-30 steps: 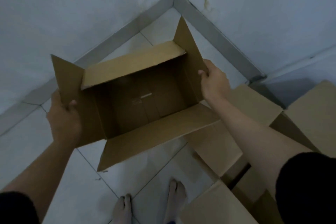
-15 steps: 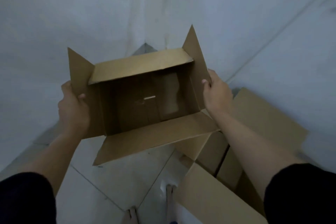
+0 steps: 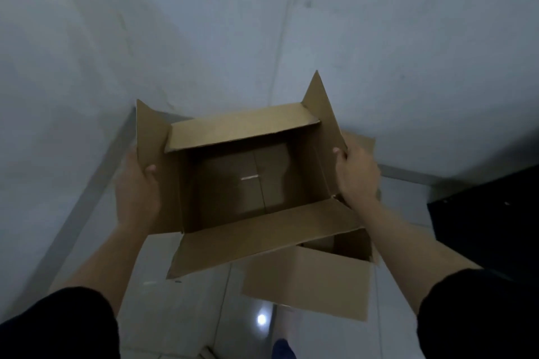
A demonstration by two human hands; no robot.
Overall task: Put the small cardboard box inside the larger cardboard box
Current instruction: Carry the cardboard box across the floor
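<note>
I hold the small cardboard box [image 3: 262, 230] in the air in front of me, its top open, all flaps spread and its inside bare. My left hand [image 3: 137, 192] grips its left side flap with the thumb inside. My right hand [image 3: 357, 175] grips the right side flap the same way. The larger cardboard box [image 3: 309, 283] stands on the floor below and to the right, partly hidden under the held box. One of its flaps hangs toward me and a strip of its dark opening shows.
White walls meet in a corner just behind the boxes, with a grey skirting [image 3: 96, 183] along the floor. A black object [image 3: 490, 213] stands at the right. The glossy tiled floor [image 3: 180, 315] lies below, with something blue [image 3: 281, 348] at the bottom edge.
The small box has swung to the right with both hands still on it and now hangs partly over the larger box. My view has turned with it; my feet have left the view.
</note>
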